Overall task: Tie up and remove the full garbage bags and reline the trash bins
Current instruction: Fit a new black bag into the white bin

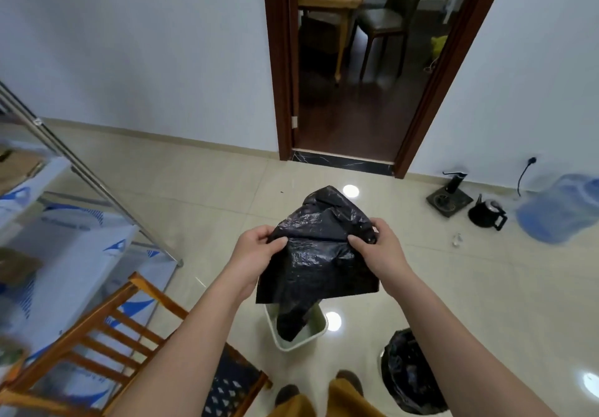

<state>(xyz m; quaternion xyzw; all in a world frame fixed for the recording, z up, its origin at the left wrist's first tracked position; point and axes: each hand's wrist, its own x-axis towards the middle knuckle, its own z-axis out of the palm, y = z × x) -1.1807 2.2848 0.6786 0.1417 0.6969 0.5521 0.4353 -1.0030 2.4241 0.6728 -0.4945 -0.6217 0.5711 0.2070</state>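
1. I have a fresh, crinkled black plastic bin liner (319,251) held up directly above the small pale-green plastic trash bin (319,330); its lower corner dangles down inside the bin, but the mouth is not yet spread.
2. My left hand (256,253) pinches the liner's left edge, thumb on top and fingers curled behind the film.
3. My right hand (377,248) grips the right edge the same way, so both hands are closed on the liner, seemingly working it open.
4. The bin shows its bare rim, so I judge the old bag is out and relining is only begun: the liner must still be opened, pushed down and folded over the rim.
5. Just right of the bin, on the glossy tile floor (453,287), sits a bulging black garbage bag (410,373); I cannot tell whether it is knotted, and it still needs carrying away.
6. Left of the bin stands a slatted wooden chair (107,335).
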